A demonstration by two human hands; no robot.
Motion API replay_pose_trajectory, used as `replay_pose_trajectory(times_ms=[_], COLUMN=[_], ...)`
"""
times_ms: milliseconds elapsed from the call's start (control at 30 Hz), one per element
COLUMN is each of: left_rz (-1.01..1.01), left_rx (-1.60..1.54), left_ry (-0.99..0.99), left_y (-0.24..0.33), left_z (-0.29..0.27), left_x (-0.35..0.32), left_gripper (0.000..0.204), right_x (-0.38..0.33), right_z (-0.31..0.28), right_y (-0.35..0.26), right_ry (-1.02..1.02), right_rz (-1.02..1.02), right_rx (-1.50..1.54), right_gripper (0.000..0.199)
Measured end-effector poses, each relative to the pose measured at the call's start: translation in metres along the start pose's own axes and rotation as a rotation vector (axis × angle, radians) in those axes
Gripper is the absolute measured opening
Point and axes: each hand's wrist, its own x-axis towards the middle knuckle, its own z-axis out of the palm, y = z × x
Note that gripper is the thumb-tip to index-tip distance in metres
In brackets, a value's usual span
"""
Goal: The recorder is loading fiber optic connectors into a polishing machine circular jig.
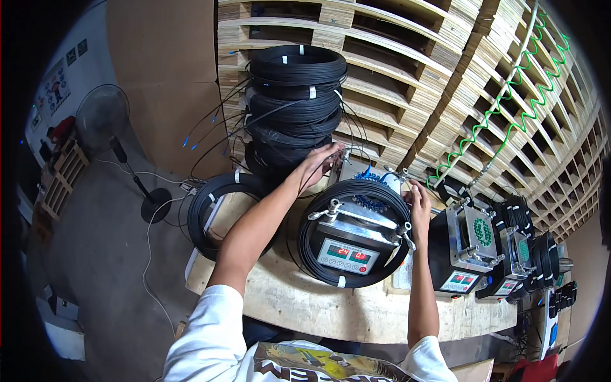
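A coil of black cable rings a metal polishing machine with lit red digits and a button panel. Blue connectors cluster on top of the machine. Just beyond the coil's far left side, my left hand curls its fingers beside a tall stack of black cable coils; what it grips is hidden. At the coil's right side, my right hand has its fingers bent close together near the cable and a metal clamp post; what lies between them is too small to make out.
Another cable coil lies on the wooden table at the left. Two similar machines with green connectors stand to the right. Wooden pallets rise behind, with a green coiled hose. A fan stands on the floor at left.
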Motion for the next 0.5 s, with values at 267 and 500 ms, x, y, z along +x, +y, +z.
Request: replay_pose_trajectory(times_ms=[267,500], left_rz=[0.099,0.077], left_rx=[-0.014,-0.1], left_ry=[0.174,0.003], left_y=[-0.016,-0.006], left_z=[-0.013,0.0], left_x=[0.018,0.026], left_gripper=[0.031,0.041], right_x=[-0.007,-0.008], right_z=[0.012,0.007], right_y=[0.003,0.004], right_ry=[0.031,0.111], right_rz=[0.008,-0.02], right_rx=[0.014,-0.026], right_gripper=[0.036,0.039])
